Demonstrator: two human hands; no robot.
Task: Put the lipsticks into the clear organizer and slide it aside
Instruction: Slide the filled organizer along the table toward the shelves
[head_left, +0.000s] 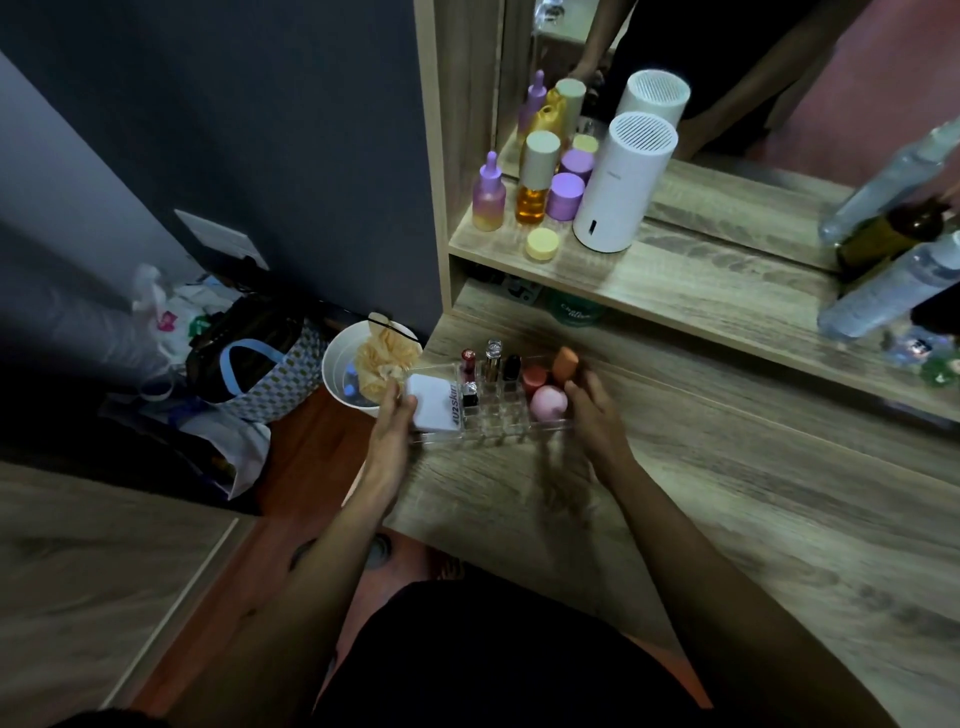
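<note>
The clear organizer sits near the left corner of the wooden dressing table. Several lipsticks stand upright in its slots, with one short silver-and-red one in front. A white compact lies in its left section. Pink, red and orange makeup sponges fill its right section. My left hand grips the organizer's left end at the table edge. My right hand holds its right end, fingers by the sponges.
A shelf above carries purple and amber bottles, a yellow jar and a white cylinder device before a mirror. Clear bottles lean at the right. Left of the table, a white bin and bags stand on the floor.
</note>
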